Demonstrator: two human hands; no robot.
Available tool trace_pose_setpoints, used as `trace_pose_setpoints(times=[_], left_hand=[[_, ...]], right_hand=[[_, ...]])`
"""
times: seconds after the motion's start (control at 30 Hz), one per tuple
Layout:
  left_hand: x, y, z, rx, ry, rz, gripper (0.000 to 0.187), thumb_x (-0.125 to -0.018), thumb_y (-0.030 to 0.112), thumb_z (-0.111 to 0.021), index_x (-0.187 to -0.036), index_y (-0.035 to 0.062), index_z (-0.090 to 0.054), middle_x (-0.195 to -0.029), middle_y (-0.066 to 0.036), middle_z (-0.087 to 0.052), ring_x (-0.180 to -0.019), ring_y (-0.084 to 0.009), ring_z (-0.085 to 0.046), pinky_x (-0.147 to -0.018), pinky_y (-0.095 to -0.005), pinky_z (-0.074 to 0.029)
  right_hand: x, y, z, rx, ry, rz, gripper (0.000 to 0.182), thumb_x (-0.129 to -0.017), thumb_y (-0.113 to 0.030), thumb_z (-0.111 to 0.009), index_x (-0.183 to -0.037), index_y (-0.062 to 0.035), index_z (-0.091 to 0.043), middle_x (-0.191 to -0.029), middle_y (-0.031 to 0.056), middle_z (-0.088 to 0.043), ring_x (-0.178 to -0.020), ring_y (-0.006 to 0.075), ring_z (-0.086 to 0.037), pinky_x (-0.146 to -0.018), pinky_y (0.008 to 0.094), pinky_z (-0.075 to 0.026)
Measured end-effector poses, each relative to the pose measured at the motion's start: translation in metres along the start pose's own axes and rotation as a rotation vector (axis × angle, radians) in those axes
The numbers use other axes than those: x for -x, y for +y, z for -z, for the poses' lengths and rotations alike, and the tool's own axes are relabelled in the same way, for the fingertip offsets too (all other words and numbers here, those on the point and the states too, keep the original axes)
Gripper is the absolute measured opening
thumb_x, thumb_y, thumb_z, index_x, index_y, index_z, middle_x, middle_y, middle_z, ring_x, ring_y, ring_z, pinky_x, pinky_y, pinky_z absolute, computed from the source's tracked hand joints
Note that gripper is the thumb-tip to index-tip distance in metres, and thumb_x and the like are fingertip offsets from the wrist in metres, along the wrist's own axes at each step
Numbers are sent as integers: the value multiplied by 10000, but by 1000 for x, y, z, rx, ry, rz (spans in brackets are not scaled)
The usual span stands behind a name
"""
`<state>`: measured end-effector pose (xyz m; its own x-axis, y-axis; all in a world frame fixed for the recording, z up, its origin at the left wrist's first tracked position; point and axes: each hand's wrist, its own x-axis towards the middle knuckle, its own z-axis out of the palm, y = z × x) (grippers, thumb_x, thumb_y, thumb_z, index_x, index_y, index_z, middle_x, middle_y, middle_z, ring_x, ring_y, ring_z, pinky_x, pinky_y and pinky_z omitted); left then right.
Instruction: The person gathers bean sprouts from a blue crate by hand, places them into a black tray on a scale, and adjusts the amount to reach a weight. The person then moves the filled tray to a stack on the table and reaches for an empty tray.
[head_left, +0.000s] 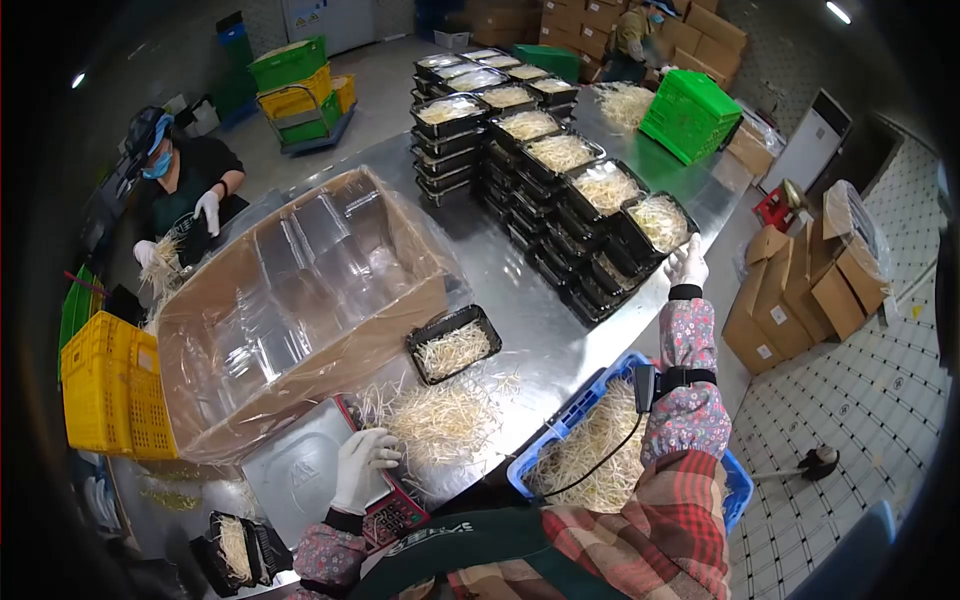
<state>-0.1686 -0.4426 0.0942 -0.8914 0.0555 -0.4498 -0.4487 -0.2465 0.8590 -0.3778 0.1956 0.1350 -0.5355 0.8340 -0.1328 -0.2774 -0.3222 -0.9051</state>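
Note:
My right hand, in a white glove, is stretched out to the near end of the stacked trays. Its fingers grip the outer edge of a black tray of bean sprouts that sits slightly tilted at the top. White-gloved too, my left hand hovers by the edge of a flat silver weighing scale, its fingers loosely curved and apart with nothing in them. Beside it lies a loose heap of bean sprouts. Another filled black tray rests on the steel table just beyond the heap.
A big cardboard box lined with plastic holds clear lids on the left. A blue crate of sprouts stands against my body. Tall stacks of filled trays cover the table's middle. A co-worker handles sprouts across the table; a green crate stands farther back.

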Motion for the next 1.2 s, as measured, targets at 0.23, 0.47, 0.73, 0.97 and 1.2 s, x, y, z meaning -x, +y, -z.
trace_pose_setpoints(times=[0.23,0.47,0.73,0.97,1.2], left_hand=[[-25,-10,-22,-209,-138,-37,296,-1005,214,-527,-1190,-13,-572,-987,-127,-684,-735,-171,-672,-640,-280,-558],[-39,-48,-94,-317,-512,-3,287,-1007,165,-526,-1220,-23,-569,-1009,-127,-690,-759,-143,-671,-655,-242,-548],[-7,-97,-151,-488,-751,75,319,-969,131,-595,-1254,-10,-569,-1048,-106,-693,-832,-124,-669,-738,-226,-522],[10,-109,-259,-962,-1055,-344,638,-851,281,-738,-1360,-15,-494,-1328,-184,-557,-1208,-275,-550,-1026,-336,-431],[46,-202,-417,-1417,-1273,-893,925,-765,475,-755,-1441,-22,-366,-1476,-240,-380,-1418,-406,-281,-1169,-433,-256]], right_hand=[[121,3,175,835,-361,114,537,-907,-348,-697,-1301,-12,-555,-1199,159,-643,-926,216,-673,-735,318,-553],[293,58,271,1954,-423,89,1025,-705,-709,-676,-1466,-106,-349,-1510,181,-334,-1414,352,-279,-1072,661,-262],[426,49,279,1819,-651,327,827,-792,-526,-676,-1463,-146,-379,-1465,131,-427,-1334,383,-388,-1025,610,-333],[314,-23,372,1303,-415,173,657,-873,-504,-621,-1395,-120,-512,-1369,191,-546,-1278,329,-504,-1068,446,-393],[209,-38,471,1660,-191,61,723,-793,-572,-698,-1294,-61,-591,-1244,198,-618,-1182,335,-570,-1012,422,-441]])
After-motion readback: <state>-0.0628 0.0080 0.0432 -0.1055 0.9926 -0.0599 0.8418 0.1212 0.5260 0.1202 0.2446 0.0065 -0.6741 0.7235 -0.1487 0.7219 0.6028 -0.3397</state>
